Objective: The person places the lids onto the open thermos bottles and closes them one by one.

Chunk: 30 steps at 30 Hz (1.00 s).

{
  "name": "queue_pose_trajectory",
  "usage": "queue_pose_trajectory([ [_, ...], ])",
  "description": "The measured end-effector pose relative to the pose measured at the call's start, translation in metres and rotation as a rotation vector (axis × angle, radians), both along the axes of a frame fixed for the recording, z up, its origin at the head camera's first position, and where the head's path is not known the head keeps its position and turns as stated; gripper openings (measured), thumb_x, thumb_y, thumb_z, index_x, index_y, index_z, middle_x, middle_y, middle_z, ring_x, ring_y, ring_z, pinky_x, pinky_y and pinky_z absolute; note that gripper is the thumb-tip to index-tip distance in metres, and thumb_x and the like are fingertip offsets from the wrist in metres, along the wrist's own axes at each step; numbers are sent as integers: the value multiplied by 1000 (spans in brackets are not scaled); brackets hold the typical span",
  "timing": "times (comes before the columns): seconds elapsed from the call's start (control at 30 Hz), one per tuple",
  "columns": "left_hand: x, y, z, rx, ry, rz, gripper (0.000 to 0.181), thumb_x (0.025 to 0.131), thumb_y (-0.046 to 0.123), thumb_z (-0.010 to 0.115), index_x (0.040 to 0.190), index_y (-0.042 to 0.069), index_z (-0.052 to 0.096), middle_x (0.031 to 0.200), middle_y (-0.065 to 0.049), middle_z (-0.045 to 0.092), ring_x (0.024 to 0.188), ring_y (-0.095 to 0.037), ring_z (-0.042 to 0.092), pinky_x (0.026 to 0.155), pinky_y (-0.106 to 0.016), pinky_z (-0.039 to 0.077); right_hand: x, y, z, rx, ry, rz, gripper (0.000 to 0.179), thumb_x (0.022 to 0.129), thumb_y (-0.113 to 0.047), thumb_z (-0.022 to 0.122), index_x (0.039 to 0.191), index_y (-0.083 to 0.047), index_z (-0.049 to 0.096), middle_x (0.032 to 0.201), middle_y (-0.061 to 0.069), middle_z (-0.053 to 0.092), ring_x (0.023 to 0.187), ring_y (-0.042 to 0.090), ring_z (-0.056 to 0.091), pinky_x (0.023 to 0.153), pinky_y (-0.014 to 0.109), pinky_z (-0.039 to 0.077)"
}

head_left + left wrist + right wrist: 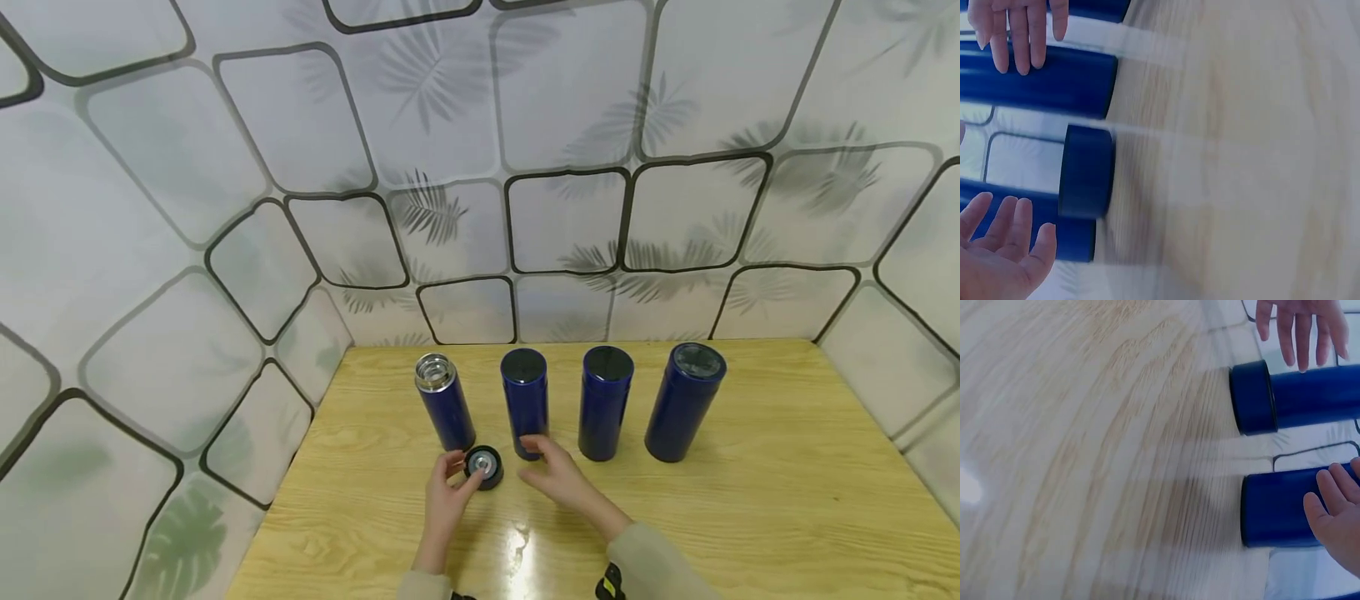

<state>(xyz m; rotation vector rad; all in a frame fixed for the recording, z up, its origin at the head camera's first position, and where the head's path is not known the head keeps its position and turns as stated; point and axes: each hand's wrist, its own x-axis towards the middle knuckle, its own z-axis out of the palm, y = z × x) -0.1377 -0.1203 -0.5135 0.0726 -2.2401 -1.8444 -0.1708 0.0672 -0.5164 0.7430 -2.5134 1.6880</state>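
Note:
An uncapped blue thermos bottle point(447, 408) stands at the left end of a row, its steel mouth bare. In front of it a round lid point(483, 467) lies with its inner side up; both wrist views show the blue side of this lid point(1087, 172). My left hand point(446, 502) hovers just above and beside the lid, fingers loosely spread and holding nothing. My right hand point(561, 479) is in front of the second blue bottle point(525, 404), fingers extended; whether they touch it I cannot tell.
Two more capped blue bottles, a third point(604, 404) and a wider-looking fourth point(686, 402), stand upright to the right. All are on a wooden table point(772, 500) with patterned walls point(570, 221) behind and at both sides.

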Motion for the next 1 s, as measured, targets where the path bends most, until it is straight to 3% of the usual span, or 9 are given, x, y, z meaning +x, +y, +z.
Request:
queue_pose_trajectory([
  [0.03, 2, -1, 5, 0, 5, 8, 36, 75, 0, 67, 104, -12, 50, 104, -29, 51, 96, -45, 48, 74, -51, 43, -1, -3, 0, 23, -4, 9, 43, 78, -3, 64, 114, 14, 46, 109, 27, 52, 102, 39, 49, 84, 49, 38],
  [0.1, 4, -6, 3, -11, 14, 23, 36, 75, -2, 67, 103, -14, 49, 104, -29, 51, 95, -45, 48, 73, -48, 45, -8, -8, -14, 60, -7, 24, 48, 78, -8, 65, 117, 12, 44, 112, 25, 51, 104, 37, 48, 86, 47, 37],
  [0.2, 6, -12, 2, -16, 22, 46, 34, 74, -3, 67, 102, -12, 50, 103, -28, 52, 94, -46, 49, 72, -45, 46, -13, -17, -20, 94, -30, 53, 58, 77, -11, 67, 122, 14, 39, 118, 27, 47, 109, 38, 44, 88, 47, 37],
  [0.43, 11, -24, 1, -25, -5, 90, 33, 75, -2, 67, 101, -11, 50, 102, -25, 52, 95, -44, 49, 68, -30, 46, -19, -34, -22, 178, -73, 82, 79, 72, -16, 73, 129, 14, 27, 125, 29, 40, 113, 39, 41, 88, 46, 37],
  [0.77, 14, -30, -1, -34, -29, 107, 31, 76, -1, 66, 101, -9, 50, 104, -28, 51, 95, -43, 50, 70, -37, 44, -30, -47, -32, 275, -84, 95, 84, 66, -21, 77, 127, 13, 30, 121, 26, 43, 106, 38, 45, 85, 47, 38],
  [1.0, 14, -31, 0, -15, -34, 123, 30, 76, -2, 65, 101, -9, 50, 105, -29, 50, 96, -45, 49, 72, -41, 43, -33, -51, -42, 302, -145, 107, 84, 66, -19, 78, 127, 13, 30, 123, 29, 40, 112, 40, 41, 89, 48, 35],
])
